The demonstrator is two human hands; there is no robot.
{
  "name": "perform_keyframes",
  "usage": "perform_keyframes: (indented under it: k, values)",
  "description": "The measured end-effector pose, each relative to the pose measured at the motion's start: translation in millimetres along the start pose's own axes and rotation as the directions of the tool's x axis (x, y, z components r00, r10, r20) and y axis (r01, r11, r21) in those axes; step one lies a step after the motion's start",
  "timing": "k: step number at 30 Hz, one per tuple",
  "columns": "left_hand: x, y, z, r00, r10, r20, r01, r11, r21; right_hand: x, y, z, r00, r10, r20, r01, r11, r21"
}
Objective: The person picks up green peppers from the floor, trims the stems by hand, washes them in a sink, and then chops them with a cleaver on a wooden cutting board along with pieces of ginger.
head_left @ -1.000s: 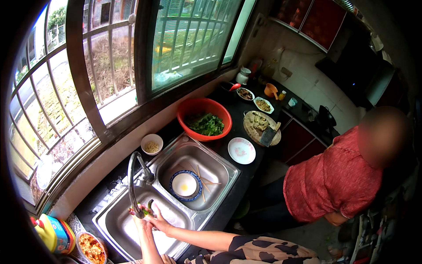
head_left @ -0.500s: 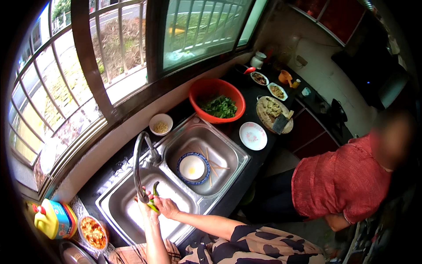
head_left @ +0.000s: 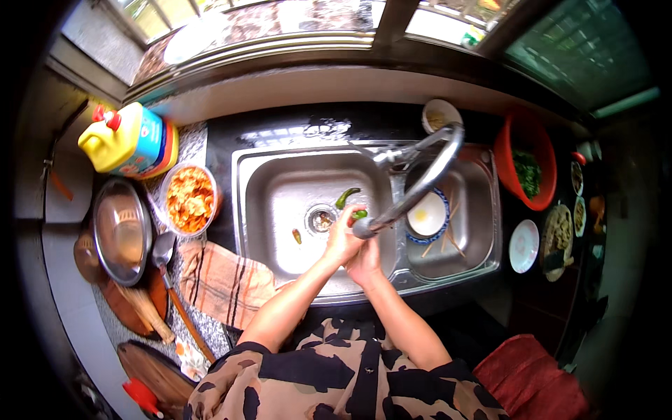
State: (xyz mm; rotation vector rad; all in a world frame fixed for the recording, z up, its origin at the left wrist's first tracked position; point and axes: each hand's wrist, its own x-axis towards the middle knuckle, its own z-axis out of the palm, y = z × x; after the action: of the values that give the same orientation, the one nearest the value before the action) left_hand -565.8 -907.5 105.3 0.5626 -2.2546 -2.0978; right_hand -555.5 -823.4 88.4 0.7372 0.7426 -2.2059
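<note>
Over the left basin [head_left: 280, 187] of a steel sink, my two hands are close together under the tap. My left hand [head_left: 341, 243] is closed on a green chili pepper [head_left: 360, 215]. My right hand [head_left: 363, 265] is curled against it; the tap's nozzle [head_left: 362, 228] covers its fingertips, so what it holds is hidden. A second green chili pepper [head_left: 348, 197] lies in the basin beyond my fingers. To the left of the drain [head_left: 321, 221] rests a small brownish-green piece [head_left: 297, 236]. I cannot tell whether water is running.
In the right basin sits a blue-rimmed bowl [head_left: 428, 214] with chopsticks [head_left: 452, 239]. A red tub [head_left: 539, 183] of greens and a white plate [head_left: 523, 246] stand right. At left are a yellow jug [head_left: 133, 143], orange food [head_left: 189, 201], a metal bowl [head_left: 120, 225] and a checked cloth [head_left: 225, 281].
The view has swung left and down, bringing the left counter into sight. My hands stay together under the tap. A green pepper now lies apart in the basin.
</note>
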Motion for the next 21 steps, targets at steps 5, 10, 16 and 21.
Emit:
perform_keyframes:
  k: [5, 10, 16, 21]
  values:
    - [-3, -29, 2, 1.000, 0.025, -0.004, -0.023, 0.979, 0.203, 19, 3, -1, 0.999, 0.045, 0.025, -0.046, 0.998, 0.038]
    - [8, -66, -18, 0.982, -0.124, 0.142, 0.160, 0.947, -0.277, 20, 10, 5, 0.999, -0.013, 0.051, 0.023, 0.982, -0.186]
    - [28, -145, -83, 0.901, -0.389, -0.190, 0.392, 0.920, -0.022, 54, 5, -5, 0.997, -0.071, 0.028, 0.055, 0.414, -0.909]
    - [26, -161, -120, 0.806, -0.425, -0.412, 0.574, 0.732, 0.367, 116, -21, -27, 0.928, -0.206, 0.310, 0.206, -0.407, -0.890]
